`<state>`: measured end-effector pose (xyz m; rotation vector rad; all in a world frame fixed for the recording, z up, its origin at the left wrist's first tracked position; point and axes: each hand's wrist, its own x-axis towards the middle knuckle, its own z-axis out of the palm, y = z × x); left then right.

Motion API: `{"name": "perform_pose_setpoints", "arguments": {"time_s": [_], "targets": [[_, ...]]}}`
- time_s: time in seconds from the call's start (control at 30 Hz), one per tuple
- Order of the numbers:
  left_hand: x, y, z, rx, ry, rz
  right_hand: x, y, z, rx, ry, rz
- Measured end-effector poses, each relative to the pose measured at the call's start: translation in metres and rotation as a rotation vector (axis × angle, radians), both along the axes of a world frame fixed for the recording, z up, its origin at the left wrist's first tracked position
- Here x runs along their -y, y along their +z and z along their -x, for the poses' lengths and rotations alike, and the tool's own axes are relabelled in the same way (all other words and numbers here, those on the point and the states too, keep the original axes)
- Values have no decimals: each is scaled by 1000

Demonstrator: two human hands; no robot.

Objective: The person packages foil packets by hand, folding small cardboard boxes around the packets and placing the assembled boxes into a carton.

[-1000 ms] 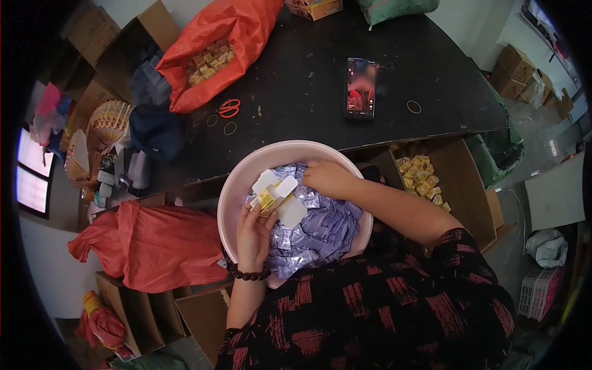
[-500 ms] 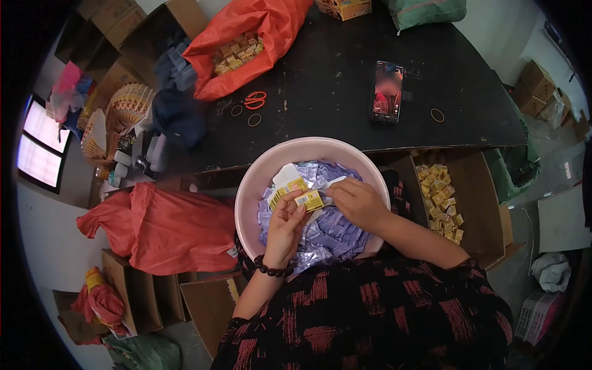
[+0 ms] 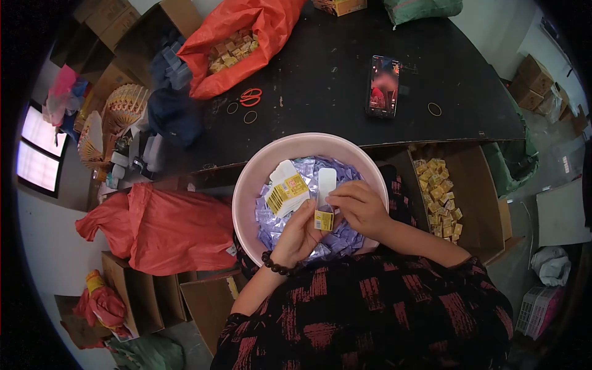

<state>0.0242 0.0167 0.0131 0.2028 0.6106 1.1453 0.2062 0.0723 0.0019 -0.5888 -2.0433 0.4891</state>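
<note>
A pink basin [image 3: 250,172] full of purple sachets [image 3: 271,231] is at my lap. Over it, my left hand [image 3: 296,234] grips a small yellow box [image 3: 324,221] with its long white flap [image 3: 327,180] standing up. Something purple shows at the box's upper opening. My right hand [image 3: 361,209] is closed, its thumb and fingertips together at that opening beside the flap; what they pinch is hidden. A stack of flat yellow-and-white cartons [image 3: 288,194] rests on the sachets, just left of the box.
The black table [image 3: 320,80] ahead bears a phone [image 3: 383,86], red scissors [image 3: 251,97], rubber bands [image 3: 435,109] and an orange bag [image 3: 271,37] holding small boxes. Right of the basin, a cardboard carton [image 3: 478,203] contains yellow boxes [image 3: 439,191]. A red bag [image 3: 166,228] lies left.
The yellow box has been turned and lowered, and its white flap now points up. My right hand has come to its opening. The carton stack shows more fully beside my left hand.
</note>
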Motion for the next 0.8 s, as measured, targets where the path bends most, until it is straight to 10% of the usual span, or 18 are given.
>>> {"name": "perform_pose_setpoints", "arguments": {"time_s": [0.8], "targets": [[6, 16, -6, -135, -276, -169, 18, 17, 0, -502, 378, 1052]]}}
